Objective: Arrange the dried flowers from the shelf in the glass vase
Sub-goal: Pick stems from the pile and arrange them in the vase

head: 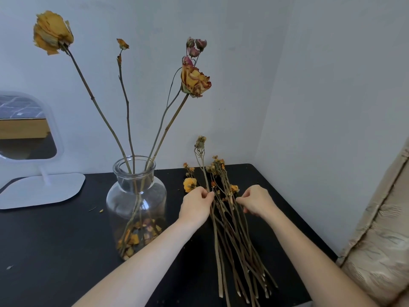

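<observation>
A black table [55, 251] fills the lower part of the view, set into a corner of pale walls, with a beige cushioned edge [380, 251] at about 4 o'clock. At 9 o'clock a white-framed mirror [28, 127] stands on its flat base on the tabletop. Just left of centre, around 7 o'clock from the middle of the frame, stands the glass vase [136, 207], upright, with loose dried petals lying at its bottom and four stems already standing in it: a large yellow bloom [53, 32] reaching up to 11 o'clock, a thin bare-looking stem [127, 107] in the middle, and a yellow-red rose [194, 80] beside a sprig of small pink buds [197, 48] toward 12 o'clock. To the right of the vase, at about 5 o'clock, a bundle of dried flowers [234, 235] lies flat on the table, heads pointing away from the person and cut ends toward them. The left hand [195, 206] rests at the bundle's left side, fingers pinched narrowly on one stem whose head rises above the rest. The right hand [256, 201] is at the bundle's right side, fingers curled down among the stems; I cannot tell whether it grips any. Small flakes of petal dot the tabletop near the vase.
</observation>
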Motion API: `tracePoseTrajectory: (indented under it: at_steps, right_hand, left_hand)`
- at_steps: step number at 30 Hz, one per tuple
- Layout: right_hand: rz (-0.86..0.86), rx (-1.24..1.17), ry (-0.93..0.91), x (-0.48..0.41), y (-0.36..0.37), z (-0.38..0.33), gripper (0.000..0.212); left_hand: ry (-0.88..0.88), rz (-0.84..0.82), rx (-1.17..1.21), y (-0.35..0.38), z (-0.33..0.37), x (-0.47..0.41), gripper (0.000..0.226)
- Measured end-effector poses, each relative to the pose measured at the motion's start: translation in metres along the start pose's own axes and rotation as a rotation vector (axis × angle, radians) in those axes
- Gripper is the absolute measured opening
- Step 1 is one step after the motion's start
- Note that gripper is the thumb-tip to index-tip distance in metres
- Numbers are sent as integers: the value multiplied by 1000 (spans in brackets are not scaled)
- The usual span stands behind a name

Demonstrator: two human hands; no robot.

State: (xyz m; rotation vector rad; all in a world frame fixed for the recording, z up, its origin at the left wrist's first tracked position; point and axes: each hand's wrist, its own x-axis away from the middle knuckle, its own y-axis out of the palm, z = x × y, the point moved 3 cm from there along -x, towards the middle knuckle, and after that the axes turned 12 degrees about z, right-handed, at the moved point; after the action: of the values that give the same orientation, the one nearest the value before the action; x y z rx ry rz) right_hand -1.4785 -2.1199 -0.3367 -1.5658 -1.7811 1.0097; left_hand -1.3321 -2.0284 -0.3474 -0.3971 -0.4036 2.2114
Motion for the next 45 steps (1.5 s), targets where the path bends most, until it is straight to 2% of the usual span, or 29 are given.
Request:
tracePoseTrajectory:
  at_steps: [5,11,14,17,20,23,29,35,41,45]
  right_hand:
    - [-14,-6,-19,3,1,-6,17]
    - [-19,31,-19,6,8,-12,23]
    - [-14,70,-4,7,10,-11,23]
    - [21,24,-90,10,14,-17,21]
    - [-87,-12,-127,15,20,-28,34]
    - [-147,96,-147,19,30,-37,43]
    - [-142,210,-97,22,45,-41,31]
    - [-126,-15,-22,19,31,-40,12]
    - [-124,-232,44,23,1,-39,30]
    - [-188,-381,120,26,-8,-38,22]
  left_hand:
    - [73,13,-118,-4,8,1,28]
    - [116,60,-269,-20,8,8,25]
    - [104,36,-281,-24,1,15,26]
    - [89,23,-270,-25,-7,21,25]
    - [68,22,-244,-23,-11,25,25]
    - [47,18,-212,-21,-12,30,26]
    - [27,7,-190,-21,-15,38,27]
    - [20,-4,-161,-20,-15,41,26]
    - [39,16,-134,-19,-9,40,28]
    - [64,30,-123,-20,-6,40,29]
